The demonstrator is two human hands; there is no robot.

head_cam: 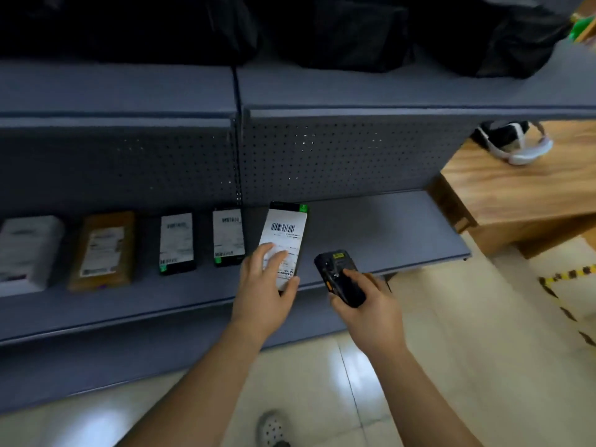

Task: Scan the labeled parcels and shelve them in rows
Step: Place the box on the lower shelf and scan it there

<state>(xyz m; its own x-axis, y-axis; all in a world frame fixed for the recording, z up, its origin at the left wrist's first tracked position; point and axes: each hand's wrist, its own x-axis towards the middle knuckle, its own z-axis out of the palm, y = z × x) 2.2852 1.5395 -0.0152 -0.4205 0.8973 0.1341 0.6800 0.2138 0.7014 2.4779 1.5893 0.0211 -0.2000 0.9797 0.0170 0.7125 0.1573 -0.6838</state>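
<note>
A black flat parcel with a white barcode label lies on the grey lower shelf, at the right end of a row. My left hand holds its near end, fingers on the label and thumb at its right edge. My right hand grips a black handheld scanner, which points toward the shelf just right of that parcel. To the left lie two more black labeled parcels, a brown parcel and a white parcel.
The upper shelf carries dark bags. A perforated back panel closes the rack. At the right stands a wooden table with a white and black headset. Yellow-black tape marks the tiled floor. A shoe shows below.
</note>
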